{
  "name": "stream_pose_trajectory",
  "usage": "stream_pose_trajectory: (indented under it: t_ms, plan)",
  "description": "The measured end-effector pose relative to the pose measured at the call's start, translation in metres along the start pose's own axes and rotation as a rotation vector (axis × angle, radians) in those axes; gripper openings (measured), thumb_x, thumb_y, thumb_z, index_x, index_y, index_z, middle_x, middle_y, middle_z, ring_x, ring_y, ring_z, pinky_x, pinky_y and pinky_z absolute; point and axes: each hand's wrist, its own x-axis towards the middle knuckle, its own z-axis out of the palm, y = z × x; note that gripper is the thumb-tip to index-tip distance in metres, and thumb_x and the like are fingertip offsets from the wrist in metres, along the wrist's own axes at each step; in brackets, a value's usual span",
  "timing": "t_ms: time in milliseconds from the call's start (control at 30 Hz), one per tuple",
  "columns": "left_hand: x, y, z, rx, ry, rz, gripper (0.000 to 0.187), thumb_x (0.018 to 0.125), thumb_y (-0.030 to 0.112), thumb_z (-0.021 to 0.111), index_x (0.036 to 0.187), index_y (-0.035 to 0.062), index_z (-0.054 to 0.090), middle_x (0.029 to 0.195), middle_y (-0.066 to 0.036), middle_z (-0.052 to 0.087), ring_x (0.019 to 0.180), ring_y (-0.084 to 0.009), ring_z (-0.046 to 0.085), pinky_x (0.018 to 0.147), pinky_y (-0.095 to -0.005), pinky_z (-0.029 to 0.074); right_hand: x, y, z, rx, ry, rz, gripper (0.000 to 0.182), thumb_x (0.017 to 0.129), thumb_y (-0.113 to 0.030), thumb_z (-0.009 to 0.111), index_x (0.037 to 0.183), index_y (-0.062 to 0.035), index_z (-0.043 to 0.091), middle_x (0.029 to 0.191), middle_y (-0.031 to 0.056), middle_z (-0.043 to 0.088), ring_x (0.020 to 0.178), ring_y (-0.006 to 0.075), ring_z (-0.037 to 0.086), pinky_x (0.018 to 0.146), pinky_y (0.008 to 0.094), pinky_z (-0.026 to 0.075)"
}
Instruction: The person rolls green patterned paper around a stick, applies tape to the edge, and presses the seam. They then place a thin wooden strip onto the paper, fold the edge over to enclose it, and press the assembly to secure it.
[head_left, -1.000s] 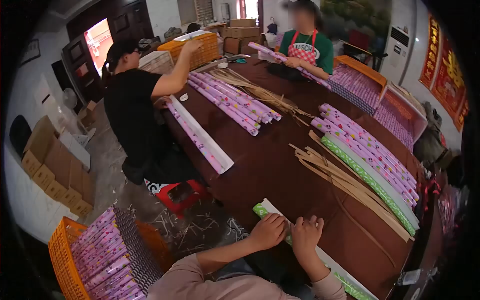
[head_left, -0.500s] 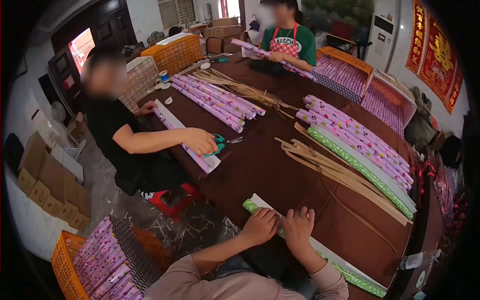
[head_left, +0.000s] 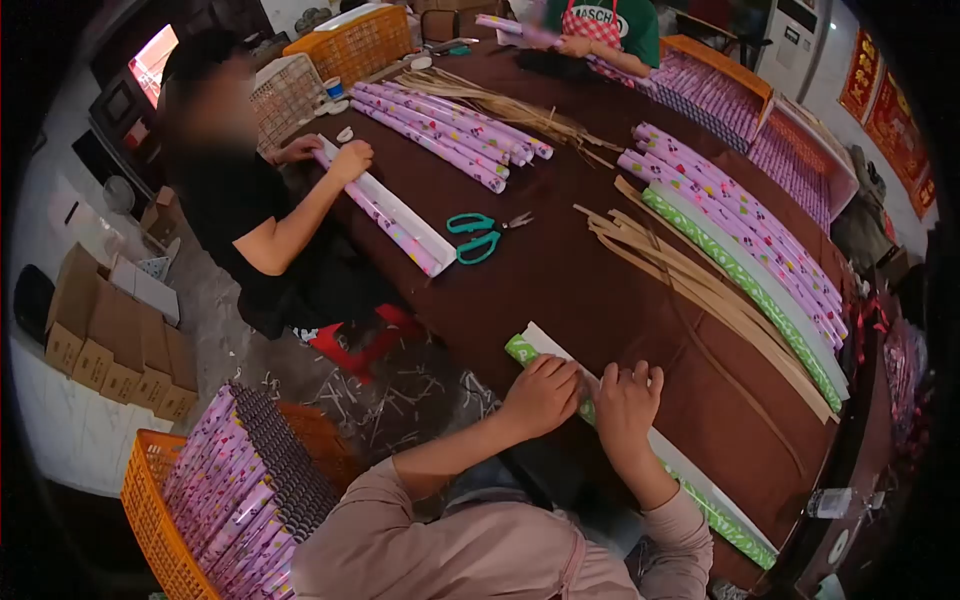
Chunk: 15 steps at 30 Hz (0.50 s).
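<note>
In the head view, a green-and-white patterned roll (head_left: pixel 717 518) lies beneath a worker's two hands, its long axis running diagonally along the near table edge. One end points forward and left, just past the left hand (head_left: pixel 543 395); the other reaches back and right, well beyond the right hand (head_left: pixel 628 408). Both hands press on the roll with bent fingers, side by side but apart; whether either closes around it cannot be told. A plain white edge (head_left: pixel 690 465) runs lengthwise along its far side.

Ahead of the hands, bare brown tabletop (head_left: pixel 560 285) leaves open room up to flat, tan strips (head_left: pixel 700 300). Teal-handled scissors (head_left: pixel 475 240) lie ahead and left of the left hand. Glossy lilac printed tubes (head_left: pixel 745 230) lie beyond the strips, while a slatted orange crate (head_left: pixel 150 510) stands left of the left hand, filled with more.
</note>
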Motion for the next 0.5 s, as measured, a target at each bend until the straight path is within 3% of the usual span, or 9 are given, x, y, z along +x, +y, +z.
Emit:
stream_pose_trajectory:
  t_ms: [100, 267, 500]
  plan:
    - [0.003, 0.0, -0.003, 0.006, -0.03, 0.002, 0.026, 0.083, 0.017, 0.063, 0.101, -0.0017, 0.066, 0.112, -0.012, 0.062, 0.105, -0.0275, 0.056, 0.1, -0.0407, 0.041, 0.0, 0.001, -0.009, 0.05, -0.059, 0.028, 0.029, 0.078, -0.034, 0.073, 0.079, -0.0092, 0.058, 0.074, 0.0082, 0.06, 0.093, 0.0242, 0.055, 0.095, 0.041, 0.037]
    - [0.005, -0.002, 0.001, -0.008, -0.026, 0.003, 0.025, 0.081, 0.013, 0.065, 0.1, -0.0025, 0.065, 0.109, -0.013, 0.063, 0.101, -0.0278, 0.057, 0.096, -0.0415, 0.043, -0.006, 0.004, -0.022, 0.073, -0.031, 0.039, 0.04, 0.079, -0.032, 0.072, 0.106, -0.0058, 0.057, 0.082, 0.008, 0.063, 0.095, 0.025, 0.055, 0.095, 0.0416, 0.037]
    - [0.007, 0.0, -0.001, 0.01, -0.061, 0.006, 0.028, 0.084, 0.014, 0.063, 0.107, -0.0023, 0.064, 0.109, -0.012, 0.062, 0.103, -0.0274, 0.057, 0.097, -0.0416, 0.042, -0.016, 0.013, -0.029, 0.078, 0.027, 0.175, 0.039, 0.079, -0.034, 0.075, 0.104, -0.0065, 0.062, 0.08, 0.0057, 0.064, 0.096, 0.0247, 0.053, 0.095, 0.0448, 0.035]
